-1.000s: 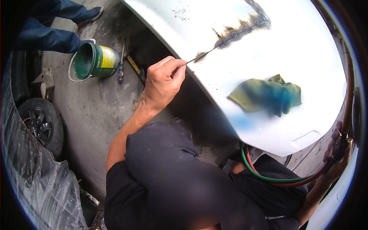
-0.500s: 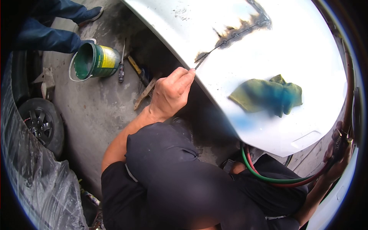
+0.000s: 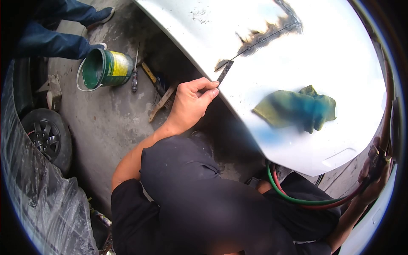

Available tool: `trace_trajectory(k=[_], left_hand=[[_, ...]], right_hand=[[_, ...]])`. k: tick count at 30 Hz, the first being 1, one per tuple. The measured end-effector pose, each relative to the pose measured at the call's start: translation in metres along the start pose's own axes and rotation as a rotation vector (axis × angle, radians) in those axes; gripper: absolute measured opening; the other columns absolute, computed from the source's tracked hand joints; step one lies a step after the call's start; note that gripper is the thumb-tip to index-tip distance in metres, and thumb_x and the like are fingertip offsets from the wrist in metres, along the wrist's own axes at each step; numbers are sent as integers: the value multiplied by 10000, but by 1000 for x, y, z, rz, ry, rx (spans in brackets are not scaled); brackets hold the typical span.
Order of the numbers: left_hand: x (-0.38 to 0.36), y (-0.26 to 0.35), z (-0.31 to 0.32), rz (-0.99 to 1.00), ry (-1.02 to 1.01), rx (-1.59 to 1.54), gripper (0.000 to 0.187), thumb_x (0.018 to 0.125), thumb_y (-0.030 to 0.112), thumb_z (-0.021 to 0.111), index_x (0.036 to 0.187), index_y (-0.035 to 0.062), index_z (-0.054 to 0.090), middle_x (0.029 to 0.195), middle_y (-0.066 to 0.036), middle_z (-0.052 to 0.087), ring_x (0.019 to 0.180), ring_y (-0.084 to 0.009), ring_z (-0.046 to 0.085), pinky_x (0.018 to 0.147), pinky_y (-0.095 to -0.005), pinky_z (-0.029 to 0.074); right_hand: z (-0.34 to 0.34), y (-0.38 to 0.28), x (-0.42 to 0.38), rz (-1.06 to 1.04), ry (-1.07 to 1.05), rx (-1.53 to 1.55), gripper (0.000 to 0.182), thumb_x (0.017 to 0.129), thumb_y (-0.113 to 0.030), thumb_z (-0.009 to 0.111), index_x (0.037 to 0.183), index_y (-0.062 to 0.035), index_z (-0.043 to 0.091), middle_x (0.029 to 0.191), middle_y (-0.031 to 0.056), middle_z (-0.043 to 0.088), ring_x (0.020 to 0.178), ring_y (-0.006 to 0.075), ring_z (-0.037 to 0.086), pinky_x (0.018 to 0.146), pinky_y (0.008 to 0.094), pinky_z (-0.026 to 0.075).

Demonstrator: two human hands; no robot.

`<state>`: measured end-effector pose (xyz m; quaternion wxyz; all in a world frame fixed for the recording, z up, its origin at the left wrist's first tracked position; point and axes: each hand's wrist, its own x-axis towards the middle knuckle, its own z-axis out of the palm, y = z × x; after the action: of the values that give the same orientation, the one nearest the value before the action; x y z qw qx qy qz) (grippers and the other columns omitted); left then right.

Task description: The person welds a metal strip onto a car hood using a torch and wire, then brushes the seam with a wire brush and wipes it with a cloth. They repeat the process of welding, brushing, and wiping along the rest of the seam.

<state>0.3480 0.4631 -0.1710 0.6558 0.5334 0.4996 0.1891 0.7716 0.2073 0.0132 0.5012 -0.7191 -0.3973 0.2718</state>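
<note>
Grey concrete floor [image 3: 102, 119], blotched with dark stains, spreads from nine to eleven o'clock. A black-spoked car wheel [image 3: 47, 138] sits at nine; crinkled translucent plastic sheeting [image 3: 51, 208] (rather shiny) drapes at eight. Light falls brightly on paler, lined ground [image 3: 338, 180] at four.

Shadow partly hides the right hand [image 3: 377, 180] and the hose fittings [image 3: 375, 158].

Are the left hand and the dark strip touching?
Touching. The head view shows the left hand pinching the dark strip by its lower end, between thumb and finger.
</note>
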Motion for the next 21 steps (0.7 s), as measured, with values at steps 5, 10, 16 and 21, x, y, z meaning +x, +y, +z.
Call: trace_trajectory(k=[5, 10, 16, 21], left_hand=[[7, 1, 0, 424, 105, 411, 112, 889, -39, 707, 995, -47, 741, 752, -134, 678, 635, -199, 622, 593, -336, 472], [10, -13, -2, 575, 136, 532, 125, 911, -31, 704, 1027, -42, 747, 764, -103, 660, 638, -158, 600, 582, -306, 455], [4, -19, -13, 221, 26, 97, 204, 979, 25, 689, 1169, 8, 760, 809, -5, 649, 610, -51, 570, 530, -209, 441], [-6, -14, -12, 6, -6, -33, 254, 999, 50, 676, 1243, 27, 743, 886, -2, 667, 630, -49, 573, 568, -186, 466]], right_hand=[[-15, 13, 1, 65, 99, -14, 601, 1112, -418, 351, 1308, 102, 580, 1429, 300, 576, 489, 52, 541, 371, 168, 420], [-8, 9, 6, 20, 11, 24, 603, 1112, -414, 350, 1313, 107, 579, 1449, 303, 556, 495, 54, 550, 365, 169, 423], [-14, 9, -2, -5, 14, 57, 614, 1111, -420, 343, 1348, 106, 552, 1475, 317, 526, 491, 66, 555, 368, 171, 436], [-18, 8, -2, -28, -88, 99, 635, 1105, -442, 344, 1400, 95, 512, 1486, 331, 508, 504, 74, 561, 372, 176, 447]])
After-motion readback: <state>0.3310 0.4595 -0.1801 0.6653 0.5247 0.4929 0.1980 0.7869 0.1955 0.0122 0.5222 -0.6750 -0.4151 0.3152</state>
